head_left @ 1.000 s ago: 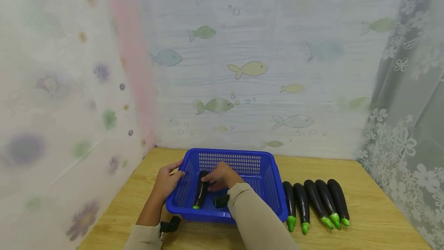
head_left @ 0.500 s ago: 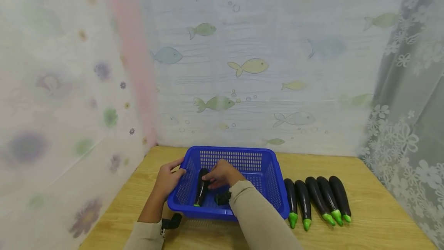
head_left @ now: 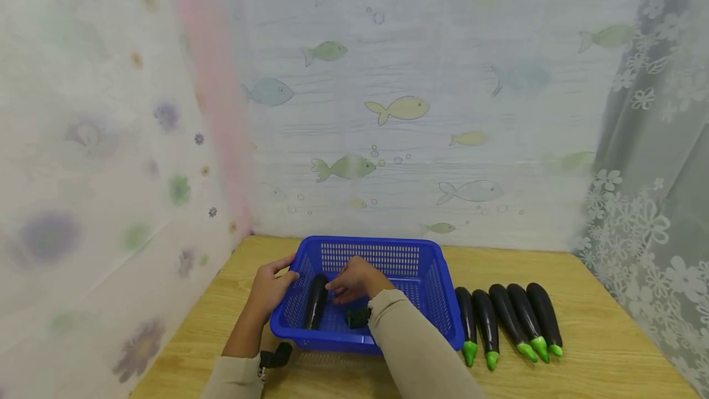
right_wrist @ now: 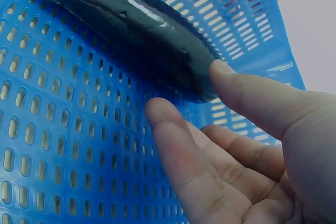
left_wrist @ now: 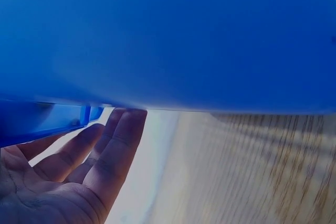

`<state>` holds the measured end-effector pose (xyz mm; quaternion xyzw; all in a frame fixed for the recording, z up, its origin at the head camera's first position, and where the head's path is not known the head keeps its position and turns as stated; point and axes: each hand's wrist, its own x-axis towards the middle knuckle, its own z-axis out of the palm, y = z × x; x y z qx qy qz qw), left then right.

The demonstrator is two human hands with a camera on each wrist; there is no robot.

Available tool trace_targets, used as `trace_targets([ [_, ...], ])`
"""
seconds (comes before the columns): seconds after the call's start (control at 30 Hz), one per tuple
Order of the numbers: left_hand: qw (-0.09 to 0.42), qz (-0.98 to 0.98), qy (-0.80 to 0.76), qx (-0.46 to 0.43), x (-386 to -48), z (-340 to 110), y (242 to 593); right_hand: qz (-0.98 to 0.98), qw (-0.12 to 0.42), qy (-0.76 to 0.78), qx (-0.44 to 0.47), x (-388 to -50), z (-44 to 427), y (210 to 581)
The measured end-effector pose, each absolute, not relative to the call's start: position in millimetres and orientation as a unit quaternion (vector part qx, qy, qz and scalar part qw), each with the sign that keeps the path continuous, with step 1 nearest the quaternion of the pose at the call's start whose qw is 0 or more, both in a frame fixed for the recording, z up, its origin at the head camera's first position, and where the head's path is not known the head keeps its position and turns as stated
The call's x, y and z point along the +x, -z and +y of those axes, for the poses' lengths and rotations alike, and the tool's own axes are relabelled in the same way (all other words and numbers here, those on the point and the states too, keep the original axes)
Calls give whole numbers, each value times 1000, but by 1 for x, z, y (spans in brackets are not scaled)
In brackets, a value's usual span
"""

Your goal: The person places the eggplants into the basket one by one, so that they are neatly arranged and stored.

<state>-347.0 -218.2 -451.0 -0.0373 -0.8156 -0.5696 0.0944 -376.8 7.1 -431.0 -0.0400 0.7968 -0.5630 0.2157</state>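
A blue plastic basket (head_left: pixel 327 338) with slotted walls stands on the table. Inside it, along its left wall, lies one dark eggplant (head_left: pixel 317 302); its green stem end shows in the right wrist view. My left hand (head_left: pixel 268 290) holds the basket's left rim, thumb on top and fingers against the outside. Over the basket floor is my right hand (head_left: pixel 357 280), its thumb tip at the blunt end of the eggplant. In the right wrist view the fingers of that hand (right_wrist: pixel 247 156) are spread and loosely bent, and nothing lies between them.
Several more eggplants (head_left: pixel 504 322) lie side by side on the wooden table (head_left: pixel 604 337), right of the basket, green stems toward me. A fish-patterned curtain (head_left: pixel 410 202) hangs behind the table. Black wrist cameras (head_left: pixel 277 356) sit on both wrists.
My right hand has let go of the eggplant, which has shifted slightly left against the basket wall. The left hand keeps its place on the rim.
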Motion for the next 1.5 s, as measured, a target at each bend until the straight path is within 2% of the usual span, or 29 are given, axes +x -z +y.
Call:
trace_targets([
  [0.6, 84, -815, 572, -40, -342, -217, 452, 807, 169, 564, -44, -374, 6, 428],
  [1.0, 89, -811, 577, -45, -344, -217, 450, 810, 151, 560, -84, -366, 13, 395],
  [1.33, 89, -814, 572, -43, -344, -219, 452, 809, 153, 557, -110, -362, 47, 380],
  [1.5, 89, -814, 572, -45, -346, -216, 451, 812, 135, 557, -107, -360, 74, 370],
])
